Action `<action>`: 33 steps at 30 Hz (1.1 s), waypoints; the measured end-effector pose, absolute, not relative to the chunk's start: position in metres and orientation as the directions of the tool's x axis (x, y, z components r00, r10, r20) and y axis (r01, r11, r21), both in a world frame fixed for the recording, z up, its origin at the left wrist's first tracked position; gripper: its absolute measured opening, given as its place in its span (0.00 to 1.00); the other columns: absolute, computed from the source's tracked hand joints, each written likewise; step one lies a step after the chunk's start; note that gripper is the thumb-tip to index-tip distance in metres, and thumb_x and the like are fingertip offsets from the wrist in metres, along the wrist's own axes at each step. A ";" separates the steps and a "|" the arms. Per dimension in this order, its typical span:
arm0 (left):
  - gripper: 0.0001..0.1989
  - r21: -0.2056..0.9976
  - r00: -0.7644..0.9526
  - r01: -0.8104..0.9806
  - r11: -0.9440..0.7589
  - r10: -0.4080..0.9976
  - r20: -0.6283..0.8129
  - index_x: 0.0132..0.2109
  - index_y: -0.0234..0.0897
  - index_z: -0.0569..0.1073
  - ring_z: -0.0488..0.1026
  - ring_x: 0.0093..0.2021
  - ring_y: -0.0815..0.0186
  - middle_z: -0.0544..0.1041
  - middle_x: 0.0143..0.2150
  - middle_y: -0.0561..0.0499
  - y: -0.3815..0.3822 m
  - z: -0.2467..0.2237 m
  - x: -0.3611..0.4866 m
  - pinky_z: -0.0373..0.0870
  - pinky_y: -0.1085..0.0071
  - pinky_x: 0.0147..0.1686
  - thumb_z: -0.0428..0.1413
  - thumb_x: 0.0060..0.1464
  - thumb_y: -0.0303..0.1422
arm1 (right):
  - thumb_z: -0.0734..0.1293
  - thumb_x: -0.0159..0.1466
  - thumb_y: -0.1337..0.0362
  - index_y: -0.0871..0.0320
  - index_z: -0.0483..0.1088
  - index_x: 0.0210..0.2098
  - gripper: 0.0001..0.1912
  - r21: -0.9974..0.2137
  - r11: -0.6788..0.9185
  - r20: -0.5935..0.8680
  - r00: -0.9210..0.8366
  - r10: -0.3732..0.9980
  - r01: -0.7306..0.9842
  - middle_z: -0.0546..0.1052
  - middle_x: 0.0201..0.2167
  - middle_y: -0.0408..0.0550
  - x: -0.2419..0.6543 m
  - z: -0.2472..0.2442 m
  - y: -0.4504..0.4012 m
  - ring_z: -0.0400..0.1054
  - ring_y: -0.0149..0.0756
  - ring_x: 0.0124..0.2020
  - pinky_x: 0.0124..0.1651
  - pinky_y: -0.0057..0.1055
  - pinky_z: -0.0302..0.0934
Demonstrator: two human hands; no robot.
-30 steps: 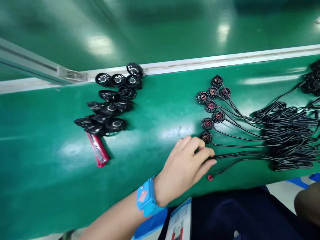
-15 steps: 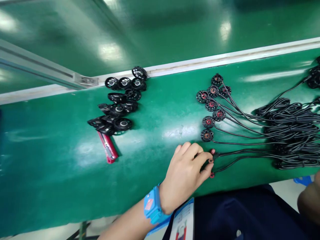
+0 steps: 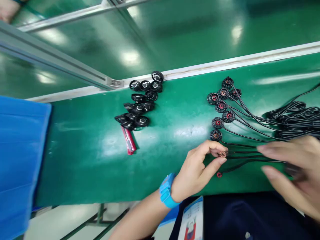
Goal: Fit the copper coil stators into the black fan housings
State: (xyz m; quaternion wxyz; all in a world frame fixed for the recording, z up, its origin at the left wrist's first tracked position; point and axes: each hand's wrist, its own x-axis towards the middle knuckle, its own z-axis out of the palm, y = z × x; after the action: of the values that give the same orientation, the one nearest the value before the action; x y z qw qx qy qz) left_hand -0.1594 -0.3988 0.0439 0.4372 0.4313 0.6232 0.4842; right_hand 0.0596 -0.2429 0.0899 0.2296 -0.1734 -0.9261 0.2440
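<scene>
My left hand (image 3: 200, 165), with a blue strap at the wrist, pinches a small copper-coloured coil (image 3: 222, 154) on a black cable between thumb and fingers. Just below it a red coil (image 3: 219, 174) lies on the green table (image 3: 175, 173). My right hand (image 3: 295, 173) is blurred over the cables at the right, thumb and index finger apart; a dark object shows by its palm, too smeared to name. Several round black parts with coils (image 3: 217, 122) lie above my left hand, their leads running to bundled black cables (image 3: 297, 118).
Several black ring-shaped housings (image 3: 142, 120) are heaped left of centre, partly over a red box cutter (image 3: 129, 141). A white ledge (image 3: 200, 69) and a metal post (image 3: 82, 68) stand behind. A blue sheet (image 3: 21, 150) hangs at the left.
My right hand has come in over the cables from the right edge. My left hand has turned and now shows the coil between its fingertips. The view has shifted leftward.
</scene>
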 end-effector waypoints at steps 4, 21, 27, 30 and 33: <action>0.10 0.928 -0.289 -0.334 0.168 0.919 -0.270 0.47 0.37 0.75 0.78 0.36 0.68 0.78 0.37 0.50 -0.397 0.044 -0.145 0.78 0.74 0.35 0.65 0.64 0.36 | 0.71 0.72 0.63 0.55 0.68 0.62 0.21 -0.560 0.819 0.280 -0.902 0.328 0.124 0.82 0.46 0.46 0.024 0.069 -0.252 0.71 0.34 0.35 0.45 0.37 0.64; 0.09 0.812 -0.353 -0.583 -0.004 0.902 -0.249 0.41 0.37 0.77 0.83 0.39 0.68 0.84 0.45 0.48 -0.396 0.051 -0.131 0.81 0.71 0.44 0.70 0.58 0.31 | 0.66 0.74 0.67 0.56 0.74 0.53 0.10 -0.685 0.727 0.341 -0.861 0.378 0.049 0.82 0.39 0.44 0.019 0.078 -0.249 0.72 0.29 0.34 0.38 0.29 0.66; 0.07 0.887 -0.414 -0.459 -0.050 0.896 -0.164 0.41 0.37 0.78 0.82 0.42 0.67 0.84 0.43 0.48 -0.398 0.053 -0.130 0.81 0.69 0.46 0.69 0.60 0.30 | 0.67 0.74 0.65 0.54 0.73 0.46 0.03 -0.739 0.671 0.288 -0.867 0.406 0.069 0.78 0.30 0.41 0.021 0.077 -0.250 0.67 0.29 0.27 0.32 0.30 0.63; 0.09 0.880 -0.413 -0.475 -0.019 0.887 -0.204 0.41 0.37 0.77 0.83 0.40 0.66 0.84 0.41 0.48 -0.397 0.052 -0.129 0.82 0.69 0.44 0.70 0.59 0.32 | 0.66 0.73 0.68 0.54 0.71 0.43 0.03 -0.733 0.676 0.288 -0.867 0.406 0.074 0.77 0.29 0.41 0.021 0.077 -0.254 0.65 0.29 0.26 0.31 0.31 0.62; 0.11 0.836 -0.386 -0.548 -0.003 0.888 -0.250 0.40 0.36 0.76 0.82 0.36 0.69 0.84 0.41 0.49 -0.395 0.050 -0.127 0.81 0.71 0.41 0.70 0.58 0.34 | 0.65 0.72 0.70 0.54 0.70 0.41 0.04 -0.715 0.696 0.320 -0.851 0.417 0.073 0.78 0.30 0.40 0.019 0.078 -0.256 0.65 0.29 0.25 0.31 0.32 0.61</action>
State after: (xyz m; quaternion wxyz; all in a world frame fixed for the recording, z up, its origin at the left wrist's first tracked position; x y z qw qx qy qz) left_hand -0.1268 -0.3953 0.0500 0.5241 0.1795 0.4732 0.6850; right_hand 0.0190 -0.2555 0.0781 0.2360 -0.1376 -0.8901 0.3649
